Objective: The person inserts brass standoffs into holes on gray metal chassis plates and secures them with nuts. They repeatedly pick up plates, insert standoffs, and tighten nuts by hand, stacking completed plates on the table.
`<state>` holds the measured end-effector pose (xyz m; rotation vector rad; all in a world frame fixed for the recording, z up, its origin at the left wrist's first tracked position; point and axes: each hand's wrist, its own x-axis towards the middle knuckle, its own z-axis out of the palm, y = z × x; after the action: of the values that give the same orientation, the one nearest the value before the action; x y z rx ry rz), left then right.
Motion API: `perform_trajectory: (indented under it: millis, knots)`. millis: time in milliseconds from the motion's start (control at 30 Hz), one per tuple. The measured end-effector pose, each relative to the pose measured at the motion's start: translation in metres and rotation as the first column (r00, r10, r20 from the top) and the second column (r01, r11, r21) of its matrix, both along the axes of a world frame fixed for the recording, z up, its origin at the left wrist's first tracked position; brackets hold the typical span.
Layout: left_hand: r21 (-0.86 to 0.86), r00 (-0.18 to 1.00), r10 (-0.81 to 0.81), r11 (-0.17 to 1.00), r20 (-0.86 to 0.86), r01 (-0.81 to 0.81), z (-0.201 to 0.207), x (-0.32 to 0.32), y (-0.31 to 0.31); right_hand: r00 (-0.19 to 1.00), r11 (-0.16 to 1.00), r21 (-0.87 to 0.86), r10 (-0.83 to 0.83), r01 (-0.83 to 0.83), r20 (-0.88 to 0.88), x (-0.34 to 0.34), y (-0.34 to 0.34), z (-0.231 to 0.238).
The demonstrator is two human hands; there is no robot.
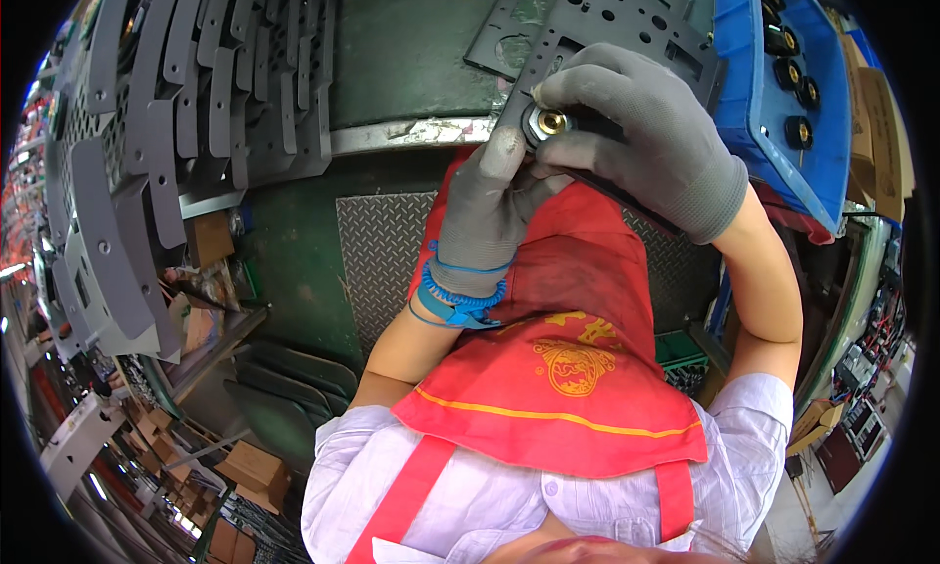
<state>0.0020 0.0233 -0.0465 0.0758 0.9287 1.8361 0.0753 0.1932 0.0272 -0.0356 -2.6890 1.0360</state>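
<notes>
A dark grey metal panel point(612, 30) with round and square holes lies over the bench edge, its near end jutting toward me. At that near end sits a round fitting with a silver hex nut and a brass centre point(550, 123). The gloved thumb and fingers of my right hand point(656, 138) are closed around the fitting from the right. My left hand point(480, 211), also in a grey glove, grips the panel's near end, its thumb beside the fitting and its other fingers partly hidden underneath. A blue coiled wrist strap point(455, 300) circles my left wrist.
On the right stands a blue bin point(749, 84) with several black fittings with brass centres point(786, 72). Another dark panel point(494, 50) lies beneath the held one. Rows of bent grey metal panels point(162, 123) stand at left. The green bench point(416, 55) has a worn metal edge.
</notes>
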Motion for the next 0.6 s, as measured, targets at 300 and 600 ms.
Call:
perform_trajectory:
  millis: [300, 600]
  knots:
    - [0.092, 0.997, -0.019, 0.996, 0.078, 0.012, 0.001, -0.004, 0.000, 0.996, 0.996, -0.075, 0.049, -0.055, -0.075, 0.001, 0.006, -0.014]
    - [0.081, 0.990, 0.013, 0.996, 0.143, -0.025, 0.000, -0.003, 0.002, 0.998, 0.995, -0.098, -0.039, 0.033, -0.059, 0.006, 0.010, -0.006]
